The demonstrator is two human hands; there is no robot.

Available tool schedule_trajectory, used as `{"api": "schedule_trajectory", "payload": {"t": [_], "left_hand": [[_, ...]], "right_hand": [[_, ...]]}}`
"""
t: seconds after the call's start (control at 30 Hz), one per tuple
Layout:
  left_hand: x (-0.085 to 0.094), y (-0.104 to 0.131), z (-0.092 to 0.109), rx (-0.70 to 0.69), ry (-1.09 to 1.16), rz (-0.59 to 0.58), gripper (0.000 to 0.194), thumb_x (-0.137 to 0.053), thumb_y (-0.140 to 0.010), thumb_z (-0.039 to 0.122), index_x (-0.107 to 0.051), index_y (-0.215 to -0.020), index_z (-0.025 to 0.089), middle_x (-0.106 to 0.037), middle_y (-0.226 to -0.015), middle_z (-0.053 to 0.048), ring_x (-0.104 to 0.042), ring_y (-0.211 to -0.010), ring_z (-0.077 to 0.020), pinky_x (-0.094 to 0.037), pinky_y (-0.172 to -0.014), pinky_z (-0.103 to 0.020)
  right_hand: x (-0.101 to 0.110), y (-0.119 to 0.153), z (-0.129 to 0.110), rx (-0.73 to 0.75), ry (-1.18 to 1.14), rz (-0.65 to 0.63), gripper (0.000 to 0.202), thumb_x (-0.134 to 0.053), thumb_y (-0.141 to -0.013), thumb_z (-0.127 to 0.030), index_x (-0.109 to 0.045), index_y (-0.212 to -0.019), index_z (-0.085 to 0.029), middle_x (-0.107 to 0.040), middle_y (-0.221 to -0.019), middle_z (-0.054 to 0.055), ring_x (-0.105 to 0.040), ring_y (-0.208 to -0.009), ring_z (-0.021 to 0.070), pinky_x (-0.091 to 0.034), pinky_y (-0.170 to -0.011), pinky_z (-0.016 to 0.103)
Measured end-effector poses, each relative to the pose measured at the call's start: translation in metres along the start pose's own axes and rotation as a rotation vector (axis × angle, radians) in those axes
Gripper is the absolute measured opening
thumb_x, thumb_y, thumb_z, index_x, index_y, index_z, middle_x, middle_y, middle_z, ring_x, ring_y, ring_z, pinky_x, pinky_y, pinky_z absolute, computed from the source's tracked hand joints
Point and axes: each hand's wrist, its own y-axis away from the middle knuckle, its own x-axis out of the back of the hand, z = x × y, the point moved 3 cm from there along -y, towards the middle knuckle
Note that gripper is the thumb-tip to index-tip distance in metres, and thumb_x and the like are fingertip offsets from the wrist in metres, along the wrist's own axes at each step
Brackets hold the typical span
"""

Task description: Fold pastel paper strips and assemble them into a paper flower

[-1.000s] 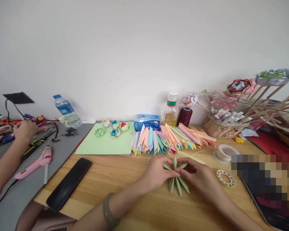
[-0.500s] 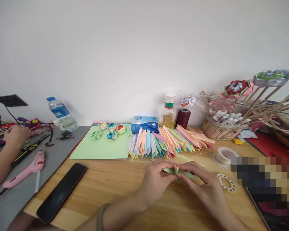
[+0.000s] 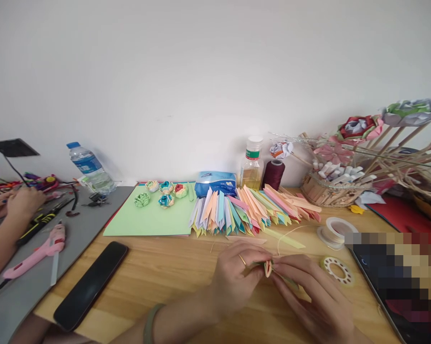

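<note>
Between my two hands is a small folded paper piece point(image 3: 268, 268), green with a pinkish inner fold now facing me. My left hand point(image 3: 237, 270), with a ring on one finger, pinches it from the left. My right hand point(image 3: 314, 291) grips it from the right, and a green strip end shows under its fingers. Fingers cover much of the piece. Just beyond lies a row of folded paper strips point(image 3: 220, 215) in many colours. Several finished paper flowers point(image 3: 166, 201) rest on a light green sheet point(image 3: 129, 224) at the back left.
A black phone point(image 3: 91, 286) lies left of my forearm, near a pink glue gun point(image 3: 39, 255). Another person's hands point(image 3: 24, 203) work at far left. To the right are a ribbon spool point(image 3: 336, 231), a tape roll point(image 3: 337, 271), a tablet point(image 3: 376, 282) and a flower basket point(image 3: 323, 191).
The paper piece has been turned, so its pinkish fold shows and its green ends are mostly covered. Both hands have shifted slightly down and right. The other person's second hand has appeared.
</note>
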Motion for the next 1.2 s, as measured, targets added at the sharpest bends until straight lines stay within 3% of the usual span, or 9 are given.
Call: {"api": "schedule_trajectory", "payload": {"t": [0.23, 0.4, 0.6, 0.93, 1.07, 1.2], "left_hand": [[-0.001, 0.001, 0.002, -0.006, 0.012, 0.0, 0.014, -0.057, -0.076, 0.011, -0.064, -0.086, 0.017, -0.07, -0.083, -0.006, -0.064, -0.078, -0.0147, -0.053, -0.072, -0.026], [0.0, 0.006, -0.004, 0.184, 0.034, -0.042, 0.022, -0.062, -0.07, 0.009, -0.063, -0.09, 0.018, -0.069, -0.086, -0.005, -0.063, -0.081, -0.0161, -0.051, -0.074, -0.026], [0.002, 0.001, 0.004, -0.088, 0.085, -0.022, 0.005, -0.059, -0.074, 0.014, -0.06, -0.079, 0.016, -0.069, -0.079, -0.007, -0.064, -0.075, -0.0153, -0.051, -0.069, -0.027], [0.008, -0.002, 0.002, -0.05, 0.072, -0.025, 0.007, -0.062, -0.072, 0.018, -0.061, -0.078, 0.015, -0.057, -0.075, -0.005, -0.057, -0.068, -0.0128, -0.048, -0.062, -0.024], [0.008, -0.004, -0.001, 0.059, 0.138, -0.092, 0.01, -0.065, -0.068, 0.021, -0.06, -0.074, 0.014, -0.057, -0.072, -0.005, -0.054, -0.067, -0.0124, -0.045, -0.063, -0.025], [0.005, -0.004, -0.009, 0.415, 0.255, -0.239, 0.018, -0.07, -0.06, 0.021, -0.056, -0.067, 0.013, -0.055, -0.07, -0.002, -0.049, -0.064, -0.011, -0.04, -0.057, -0.021]], "right_hand": [[0.003, -0.001, -0.003, 0.034, 0.029, -0.001, 0.025, -0.056, -0.073, -0.003, -0.055, -0.09, -0.021, -0.063, -0.077, 0.004, -0.062, -0.07, 0.0145, -0.051, -0.059, 0.025], [0.007, -0.007, -0.004, 0.043, -0.01, -0.018, 0.022, -0.053, -0.074, -0.004, -0.053, -0.086, -0.023, -0.063, -0.073, 0.003, -0.062, -0.067, 0.0138, -0.051, -0.057, 0.023], [0.012, -0.017, -0.004, 0.046, -0.166, -0.095, 0.02, -0.048, -0.074, -0.001, -0.05, -0.08, -0.02, -0.06, -0.071, 0.004, -0.059, -0.063, 0.0128, -0.049, -0.053, 0.022], [0.003, -0.018, 0.013, -0.205, -0.495, -0.291, 0.012, -0.048, -0.084, -0.018, -0.049, -0.073, -0.022, -0.056, -0.076, 0.002, -0.056, -0.072, 0.0142, -0.047, -0.06, 0.024], [0.0, -0.017, 0.019, -0.296, -0.575, -0.347, 0.011, -0.05, -0.083, -0.02, -0.05, -0.073, -0.023, -0.057, -0.076, 0.001, -0.056, -0.072, 0.0141, -0.046, -0.061, 0.024], [-0.006, -0.014, 0.025, -0.464, -0.615, -0.443, 0.009, -0.054, -0.082, -0.024, -0.051, -0.074, -0.022, -0.056, -0.074, 0.0, -0.055, -0.071, 0.0144, -0.046, -0.062, 0.025]]}}
